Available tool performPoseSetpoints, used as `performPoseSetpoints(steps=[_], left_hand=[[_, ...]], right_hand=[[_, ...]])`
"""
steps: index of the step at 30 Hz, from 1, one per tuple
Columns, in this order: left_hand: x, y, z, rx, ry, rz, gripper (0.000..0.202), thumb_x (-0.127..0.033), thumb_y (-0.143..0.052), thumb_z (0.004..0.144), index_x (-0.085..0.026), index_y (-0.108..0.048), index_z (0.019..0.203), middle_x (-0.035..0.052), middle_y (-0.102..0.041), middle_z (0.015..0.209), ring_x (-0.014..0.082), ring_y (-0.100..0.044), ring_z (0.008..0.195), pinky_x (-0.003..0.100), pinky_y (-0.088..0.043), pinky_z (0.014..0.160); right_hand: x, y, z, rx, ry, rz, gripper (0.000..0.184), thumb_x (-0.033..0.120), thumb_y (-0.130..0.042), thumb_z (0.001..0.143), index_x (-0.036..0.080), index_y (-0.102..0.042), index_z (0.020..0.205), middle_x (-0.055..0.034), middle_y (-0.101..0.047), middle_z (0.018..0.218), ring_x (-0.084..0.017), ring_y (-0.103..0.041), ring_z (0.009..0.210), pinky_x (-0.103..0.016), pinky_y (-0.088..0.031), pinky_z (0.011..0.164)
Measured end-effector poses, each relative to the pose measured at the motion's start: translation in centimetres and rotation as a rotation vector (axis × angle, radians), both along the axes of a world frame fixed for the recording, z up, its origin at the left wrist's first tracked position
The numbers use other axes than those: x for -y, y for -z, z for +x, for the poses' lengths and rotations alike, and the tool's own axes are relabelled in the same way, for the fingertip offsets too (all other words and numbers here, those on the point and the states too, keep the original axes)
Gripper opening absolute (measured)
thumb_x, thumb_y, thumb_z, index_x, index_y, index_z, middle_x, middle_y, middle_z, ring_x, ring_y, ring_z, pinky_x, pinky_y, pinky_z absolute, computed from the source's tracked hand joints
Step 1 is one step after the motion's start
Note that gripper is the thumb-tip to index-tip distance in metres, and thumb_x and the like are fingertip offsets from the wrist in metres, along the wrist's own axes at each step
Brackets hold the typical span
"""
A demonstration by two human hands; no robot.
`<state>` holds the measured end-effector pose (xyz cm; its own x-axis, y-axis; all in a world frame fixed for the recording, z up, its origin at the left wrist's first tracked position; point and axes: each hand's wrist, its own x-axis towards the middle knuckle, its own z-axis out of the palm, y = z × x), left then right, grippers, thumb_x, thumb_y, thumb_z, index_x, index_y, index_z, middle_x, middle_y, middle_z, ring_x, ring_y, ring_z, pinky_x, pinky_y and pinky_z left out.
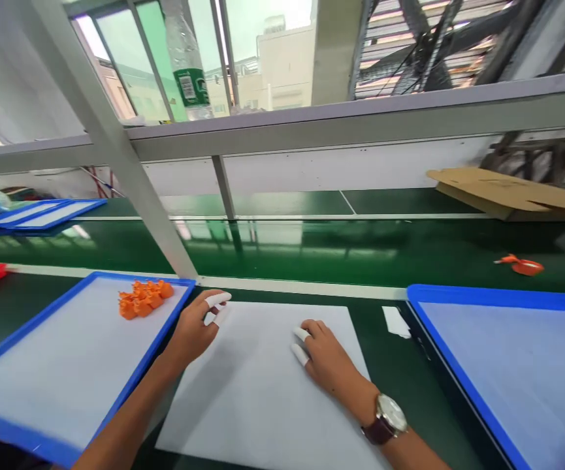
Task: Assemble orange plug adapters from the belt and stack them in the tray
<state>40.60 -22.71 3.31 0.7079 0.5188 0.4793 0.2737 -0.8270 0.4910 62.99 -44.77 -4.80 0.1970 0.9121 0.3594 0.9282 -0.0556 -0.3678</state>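
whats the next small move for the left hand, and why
Probably a short reach by the left hand toward the orange pieces: they lie in the blue-rimmed tray beside it, and the hand is partly open with nothing visible in its grip

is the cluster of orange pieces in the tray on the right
No, the cluster of orange pieces lies in the blue-rimmed tray on the left, near the left hand.

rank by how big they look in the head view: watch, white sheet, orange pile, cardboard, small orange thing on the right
1. white sheet
2. cardboard
3. watch and orange pile: too alike to rank, and the watch is nearer the camera
4. small orange thing
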Motion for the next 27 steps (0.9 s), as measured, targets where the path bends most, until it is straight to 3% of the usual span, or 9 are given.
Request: performPoseSetpoints(steps=[2,5,8,13,18,21,27], left_hand=[[2.6,1.4,2.8,-0.157,0.222,0.06,0.035,-0.022,-0.054,0.095,-0.025,-0.059,0.129,0.0085,-0.06,0.136,0.0223,-0.064,0.117,0.041,-0.058,0.097],[5.3,3.9,5.7,-0.287,0.409,0.211,0.03,-0.007,-0.049,0.088,-0.02,-0.063,0.111,0.0114,-0.052,0.148,0.0278,-0.049,0.137,0.05,-0.052,0.107],[6.2,6.5,7.1,-0.315,0.432,0.339,0.024,0.0,-0.044,0.082,-0.018,-0.06,0.085,0.0123,-0.051,0.149,0.0302,-0.045,0.141,0.051,-0.051,0.105],[6.0,9.4,7.5,-0.229,0.386,0.478,0.024,-0.002,-0.043,0.086,-0.019,-0.06,0.086,0.0089,-0.05,0.153,0.027,-0.04,0.146,0.045,-0.05,0.106],[6.3,9.9,7.5,-0.193,0.376,0.546,0.027,0.003,-0.042,0.079,-0.018,-0.059,0.079,0.011,-0.049,0.153,0.0305,-0.04,0.146,0.045,-0.048,0.105],[5.9,9.6,7.4,-0.134,0.425,0.578,0.025,0.002,-0.045,0.08,-0.019,-0.058,0.08,0.0115,-0.054,0.148,0.0299,-0.045,0.143,0.044,-0.051,0.103],[4.0,8.9,6.0,-0.062,0.462,0.467,0.025,0.001,-0.046,0.074,-0.022,-0.054,0.078,0.0066,-0.061,0.138,0.0262,-0.054,0.133,0.042,-0.055,0.104]], right_hand=[[-0.1,-0.5,-0.2,0.026,0.03,-0.04,0.017,0.017,-0.049,0.097,0.016,-0.067,0.1,-0.0137,-0.06,0.112,-0.027,-0.053,0.1,-0.045,-0.052,0.088],[-0.2,-0.6,-0.2,0.055,0.063,-0.085,0.015,0.016,-0.054,0.094,0.016,-0.066,0.102,-0.012,-0.059,0.112,-0.026,-0.051,0.101,-0.042,-0.05,0.089],[-0.2,-0.5,0.1,0.077,0.097,-0.128,0.016,0.009,-0.059,0.083,0.016,-0.066,0.096,-0.0105,-0.058,0.112,-0.026,-0.05,0.1,-0.039,-0.049,0.087],[-0.1,-0.5,0.8,0.095,0.08,-0.134,0.02,0.007,-0.06,0.077,0.016,-0.065,0.095,-0.0096,-0.058,0.114,-0.025,-0.048,0.098,-0.037,-0.048,0.084],[-0.1,-0.5,1.2,0.106,0.054,-0.083,0.013,0.022,-0.057,0.092,0.016,-0.064,0.101,-0.0097,-0.058,0.113,-0.024,-0.048,0.098,-0.037,-0.047,0.085],[-0.1,-0.4,1.2,0.135,0.057,-0.082,0.012,0.025,-0.058,0.092,0.016,-0.064,0.098,-0.01,-0.058,0.113,-0.025,-0.048,0.098,-0.037,-0.047,0.085],[-0.2,-0.4,0.7,0.146,0.076,-0.114,0.014,0.026,-0.053,0.094,0.016,-0.063,0.096,-0.0106,-0.058,0.109,-0.025,-0.048,0.094,-0.038,-0.047,0.08]])
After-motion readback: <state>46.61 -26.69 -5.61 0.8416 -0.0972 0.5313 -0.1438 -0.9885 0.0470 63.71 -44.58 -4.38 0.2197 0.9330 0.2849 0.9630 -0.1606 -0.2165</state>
